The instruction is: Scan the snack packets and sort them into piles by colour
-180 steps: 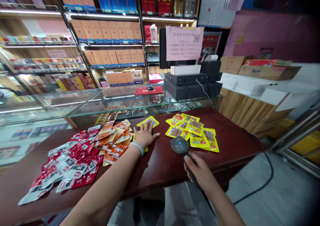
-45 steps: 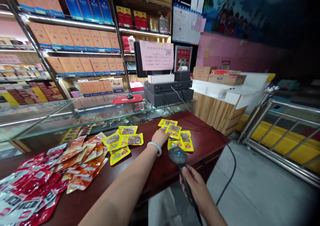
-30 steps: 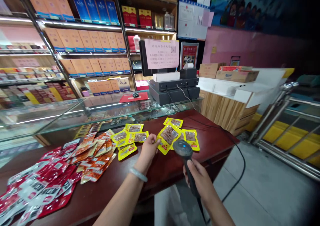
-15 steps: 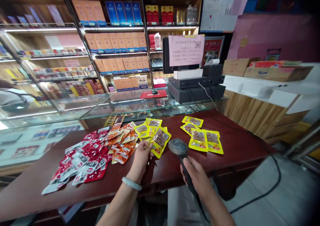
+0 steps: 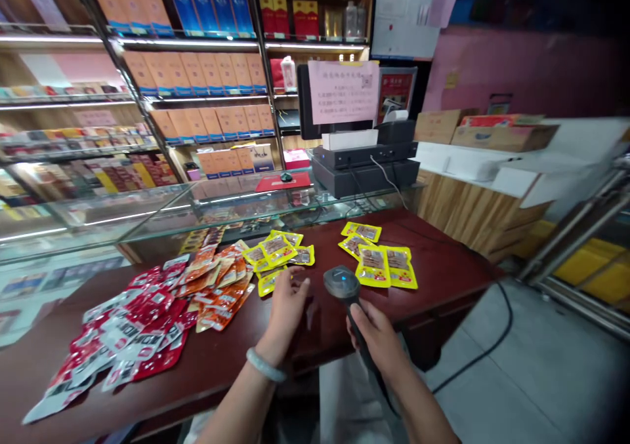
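Note:
My right hand [image 5: 377,339] grips the handle of a black barcode scanner [image 5: 341,283], its head raised over the dark red counter [image 5: 319,319]. My left hand [image 5: 288,300] hovers just above the counter with loose, empty fingers, a pale bangle on its wrist. Just beyond it lies a small heap of yellow snack packets [image 5: 278,254]. A second group of yellow packets [image 5: 381,260] lies to the right of the scanner. Orange packets [image 5: 221,283] and red-and-white packets [image 5: 132,329] spread out to the left.
A glass display case [image 5: 147,214] runs behind the counter, with a black cash register [image 5: 367,162] and a pink notice on it. Shelves of boxed goods fill the back wall. The scanner's cable [image 5: 472,359] trails over the grey floor on the right.
My left hand picked a yellow packet from the right group, carried it left past the scanner and let it go on the left yellow heap. It is now empty. The scanner stayed in my right hand.

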Demonstrator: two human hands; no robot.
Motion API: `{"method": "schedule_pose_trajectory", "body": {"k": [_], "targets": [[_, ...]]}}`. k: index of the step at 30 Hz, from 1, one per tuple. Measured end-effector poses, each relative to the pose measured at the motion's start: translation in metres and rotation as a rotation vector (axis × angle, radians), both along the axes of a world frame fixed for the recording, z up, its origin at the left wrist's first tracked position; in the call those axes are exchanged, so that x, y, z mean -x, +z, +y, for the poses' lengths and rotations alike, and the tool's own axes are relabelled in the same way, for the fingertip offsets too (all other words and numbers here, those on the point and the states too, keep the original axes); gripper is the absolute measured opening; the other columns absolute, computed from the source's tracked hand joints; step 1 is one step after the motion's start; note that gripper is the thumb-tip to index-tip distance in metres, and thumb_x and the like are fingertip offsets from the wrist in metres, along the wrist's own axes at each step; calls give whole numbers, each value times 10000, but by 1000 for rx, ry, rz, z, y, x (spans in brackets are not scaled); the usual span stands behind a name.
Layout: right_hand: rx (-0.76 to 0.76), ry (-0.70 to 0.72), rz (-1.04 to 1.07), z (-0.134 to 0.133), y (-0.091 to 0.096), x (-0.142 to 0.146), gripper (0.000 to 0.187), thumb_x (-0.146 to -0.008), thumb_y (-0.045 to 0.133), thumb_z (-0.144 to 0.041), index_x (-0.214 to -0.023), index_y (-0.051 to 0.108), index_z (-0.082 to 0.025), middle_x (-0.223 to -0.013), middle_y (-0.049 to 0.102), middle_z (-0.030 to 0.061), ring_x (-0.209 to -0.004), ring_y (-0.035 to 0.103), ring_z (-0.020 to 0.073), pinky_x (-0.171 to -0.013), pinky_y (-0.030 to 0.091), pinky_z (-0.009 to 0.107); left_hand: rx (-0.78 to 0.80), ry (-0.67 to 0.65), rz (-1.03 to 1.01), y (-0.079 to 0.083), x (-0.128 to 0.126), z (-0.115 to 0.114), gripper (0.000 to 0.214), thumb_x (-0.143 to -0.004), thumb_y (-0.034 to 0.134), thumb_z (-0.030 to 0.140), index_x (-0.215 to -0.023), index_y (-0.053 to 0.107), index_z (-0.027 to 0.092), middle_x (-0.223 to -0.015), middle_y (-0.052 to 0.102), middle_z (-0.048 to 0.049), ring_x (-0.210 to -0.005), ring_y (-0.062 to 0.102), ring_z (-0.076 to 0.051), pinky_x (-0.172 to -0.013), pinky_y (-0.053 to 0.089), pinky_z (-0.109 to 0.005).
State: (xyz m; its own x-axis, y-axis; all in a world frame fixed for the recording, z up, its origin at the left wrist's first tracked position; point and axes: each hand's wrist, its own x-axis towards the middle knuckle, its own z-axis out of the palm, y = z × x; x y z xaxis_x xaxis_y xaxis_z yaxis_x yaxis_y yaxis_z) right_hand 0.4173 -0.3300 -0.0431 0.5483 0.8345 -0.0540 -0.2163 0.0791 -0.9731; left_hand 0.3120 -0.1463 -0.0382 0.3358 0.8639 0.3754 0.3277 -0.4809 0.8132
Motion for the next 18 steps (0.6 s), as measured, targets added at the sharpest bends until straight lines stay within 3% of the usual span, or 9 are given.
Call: {"method": "schedule_pose_trajectory", "body": {"k": [2,4,7,11,15,18], "targets": [[12,-56,6,-12,-1,-9,441,-864,575,-639,-897,561,-199,-633,526,-50,-460,467,68,-412,360,162,18,-158,121,0,-27,-12,324,-814,632,289,-1115,640,168,-1057,677,-86,-842,651,-176,-813,527,-331],[33,-113,12,-24,-2,-18,456,-850,582,-656,-878,560,-201,-638,535,-45,-455,468,70,-404,356,165,-28,-229,265,3,-56,-23,369,-831,627,312,-1162,633,151,-1121,671,-115,-965,642,-203,-897,491,-331],[52,-212,24,-41,-3,-31,479,-828,589,-679,-856,561,-202,-633,540,-42,-448,465,75,-394,350,170,-109,-245,492,10,-96,-36,416,-840,626,385,-1177,641,141,-1140,662,-143,-1093,602,-246,-969,439,-339],[55,-301,23,-55,-5,-40,498,-816,594,-693,-824,564,-196,-621,540,-38,-460,470,78,-406,362,173,-145,-181,719,17,-136,-49,464,-790,654,493,-1114,668,162,-1169,628,-157,-1130,566,-307,-932,441,-385],[61,-312,8,-59,-7,-45,531,-795,593,-722,-794,551,-192,-609,535,-36,-451,470,79,-398,358,178,-153,-183,788,20,-151,-54,469,-794,647,511,-1090,654,147,-1187,618,-177,-1139,564,-314,-890,447,-386],[66,-315,9,-60,-7,-45,520,-806,591,-711,-803,553,-192,-629,544,-30,-465,476,80,-408,362,177,-112,-245,766,19,-142,-50,416,-812,647,470,-1099,611,171,-1113,672,-144,-1069,619,-293,-852,451,-364]]}}
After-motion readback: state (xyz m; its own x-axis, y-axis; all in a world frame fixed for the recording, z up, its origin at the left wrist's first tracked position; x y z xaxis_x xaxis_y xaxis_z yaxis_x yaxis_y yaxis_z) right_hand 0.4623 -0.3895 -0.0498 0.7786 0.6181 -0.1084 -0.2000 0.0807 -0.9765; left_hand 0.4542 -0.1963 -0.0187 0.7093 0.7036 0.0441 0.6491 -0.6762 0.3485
